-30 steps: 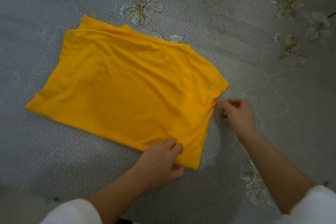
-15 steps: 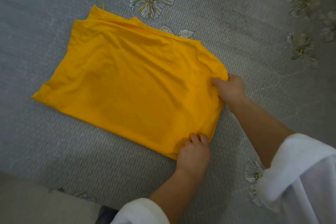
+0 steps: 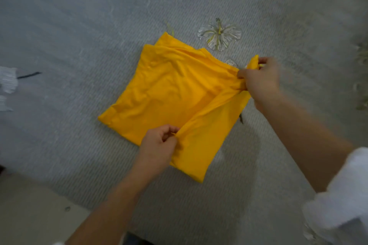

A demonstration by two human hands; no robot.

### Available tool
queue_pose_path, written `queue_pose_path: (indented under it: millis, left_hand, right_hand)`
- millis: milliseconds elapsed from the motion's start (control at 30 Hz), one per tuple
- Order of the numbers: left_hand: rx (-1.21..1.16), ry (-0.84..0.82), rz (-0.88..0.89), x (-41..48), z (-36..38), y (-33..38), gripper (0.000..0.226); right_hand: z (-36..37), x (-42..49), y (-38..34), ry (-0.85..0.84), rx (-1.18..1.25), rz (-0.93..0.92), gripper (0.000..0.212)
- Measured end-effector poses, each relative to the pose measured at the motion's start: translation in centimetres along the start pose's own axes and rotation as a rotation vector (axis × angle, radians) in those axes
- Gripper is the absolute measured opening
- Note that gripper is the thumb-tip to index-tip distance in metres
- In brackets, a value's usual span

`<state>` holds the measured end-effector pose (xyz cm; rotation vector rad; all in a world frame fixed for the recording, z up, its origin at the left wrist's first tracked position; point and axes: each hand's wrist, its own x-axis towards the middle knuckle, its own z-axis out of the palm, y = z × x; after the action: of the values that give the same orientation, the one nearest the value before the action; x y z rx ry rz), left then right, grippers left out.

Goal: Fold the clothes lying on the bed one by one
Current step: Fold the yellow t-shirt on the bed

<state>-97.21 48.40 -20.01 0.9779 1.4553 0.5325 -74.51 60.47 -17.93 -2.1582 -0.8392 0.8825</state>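
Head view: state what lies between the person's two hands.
A lifted fold of the bright yellow cloth garment spans the gap, pinched by the left hand and the right hand; nothing else lies between them. The head view shows it.

Shirt edge (image 3: 207, 113) now aloft between left hand (image 3: 158, 146) and right hand (image 3: 260, 79)

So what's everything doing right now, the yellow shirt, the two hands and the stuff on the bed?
yellow shirt: partly folded on the bed, right edge lifted off the cover.
left hand: pinches the lifted edge at its near end.
right hand: grips the lifted edge at its far end.
bedspread: lies flat under the shirt.
white cloth: crumpled at the left border, untouched, mostly out of view.
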Motion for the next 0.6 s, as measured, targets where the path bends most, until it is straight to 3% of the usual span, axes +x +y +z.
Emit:
queue_pose_path:
  millis: [67,200,300,367,500,600]
  left_hand:
    - [-0.043,0.098,-0.02,1.0,-2.9,0.0,0.036]
    - [-0.109,0.235,-0.071,2.8,-7.9,-0.4,0.032]
    - [-0.131,0.378,-0.084,3.7,-10.9,-1.6,0.027]
    - [-0.146,0.502,-0.07,3.9,-12.4,-2.7,0.022]
    - [-0.132,0.628,-0.099,3.4,-13.4,-4.8,0.019]
    - [-0.269,0.572,-0.241,2.8,-12.4,-5.7,0.018]
  right_hand:
    - [3.1,-0.1,-2.5,-0.025,0.031,-0.003,0.047]
    - [9.0,-0.4,-6.7,-0.118,0.053,-0.058,0.051]
    - [12.1,-0.9,-8.3,-0.356,0.227,-0.03,0.055]
    - [13.0,-1.0,-7.9,-0.42,0.219,-0.049,0.054]
    - [11.7,-0.7,-4.5,-0.21,-0.17,-0.165,0.05]
    - [9.5,-0.1,-1.5,0.028,-0.27,-0.087,0.049]
